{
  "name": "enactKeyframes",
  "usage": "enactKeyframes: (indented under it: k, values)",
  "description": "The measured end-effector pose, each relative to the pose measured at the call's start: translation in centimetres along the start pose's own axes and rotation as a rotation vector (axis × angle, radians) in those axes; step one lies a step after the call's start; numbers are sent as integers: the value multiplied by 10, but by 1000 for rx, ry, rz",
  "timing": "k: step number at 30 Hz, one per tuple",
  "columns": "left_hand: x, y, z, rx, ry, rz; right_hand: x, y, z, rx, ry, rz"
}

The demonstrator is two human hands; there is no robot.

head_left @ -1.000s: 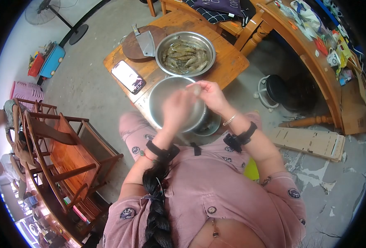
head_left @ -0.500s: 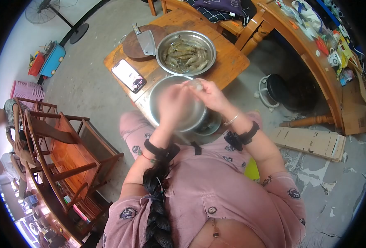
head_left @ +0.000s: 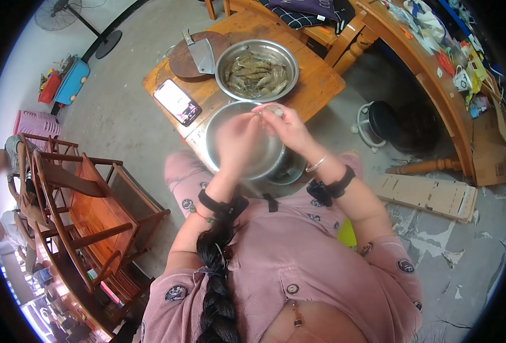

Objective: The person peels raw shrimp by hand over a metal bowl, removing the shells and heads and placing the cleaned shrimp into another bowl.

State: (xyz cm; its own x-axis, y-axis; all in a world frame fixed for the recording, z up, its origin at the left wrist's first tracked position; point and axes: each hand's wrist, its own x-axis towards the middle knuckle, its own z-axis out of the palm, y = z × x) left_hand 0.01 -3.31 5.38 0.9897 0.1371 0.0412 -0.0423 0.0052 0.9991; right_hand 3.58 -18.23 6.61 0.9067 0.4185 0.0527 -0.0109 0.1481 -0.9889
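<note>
Over a metal pot [head_left: 213, 123], both my hands meet at a small, pale, greyish shrimp [head_left: 277, 112]. My right hand [head_left: 292, 130] is closed, pinching it between thumb and fingers. Against its near end press the fingertips of my left hand [head_left: 238, 140], which is also closed; motion blurs the back of that hand. My fingers cover part of the shrimp. Just beyond, a steel bowl [head_left: 221, 86] holds several whole shrimp [head_left: 256, 74] in water.
On the wooden table [head_left: 316, 80] lie a phone [head_left: 177, 102] and a cleaver [head_left: 202, 56] on a round chopping board [head_left: 178, 63]. Beside the pot sits a dark container [head_left: 292, 170]. A black stool [head_left: 383, 121] stands right; wooden chairs [head_left: 101, 200] and people are left.
My hands stay over the pot. The right hand has shifted slightly, its fingers turning around the shrimp, and the left fingertips have moved a little closer to the right ones.
</note>
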Motion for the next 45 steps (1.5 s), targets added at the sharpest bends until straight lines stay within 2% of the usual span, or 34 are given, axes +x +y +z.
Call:
enactKeyframes:
  k: [4, 9, 14, 15, 18, 25, 32, 40, 42, 45]
  values:
    - [2, 5, 2, 8, -8, 6, -2, -4, 1, -60, -4, -20]
    - [2, 19, 1, -18, -42, -113, -4, -2, 2, -10, -24, 20]
    - [1, 16, 1, -86, -7, -148, -4, -6, -4, -247, -44, 6]
    - [2, 15, 2, -99, 10, -153, -2, -4, -1, -351, -22, -185]
    - [4, 15, 1, -130, 33, -171, -3, -9, 1, -497, -7, -282]
    - [3, 22, 4, -129, 49, -220, -4, -8, 4, -342, 25, -114]
    - [1, 14, 5, -139, 31, -237, -2, -13, 1, -507, -36, -235]
    - [-2, 24, -3, -308, -66, -415, 1, -10, -11, -613, -133, -355]
    - [-2, 25, -2, -323, -63, -439, 3, -10, -13, -737, -164, -495]
    - [-2, 27, -3, -358, -77, -496, 0, -17, -15, -863, -203, -538]
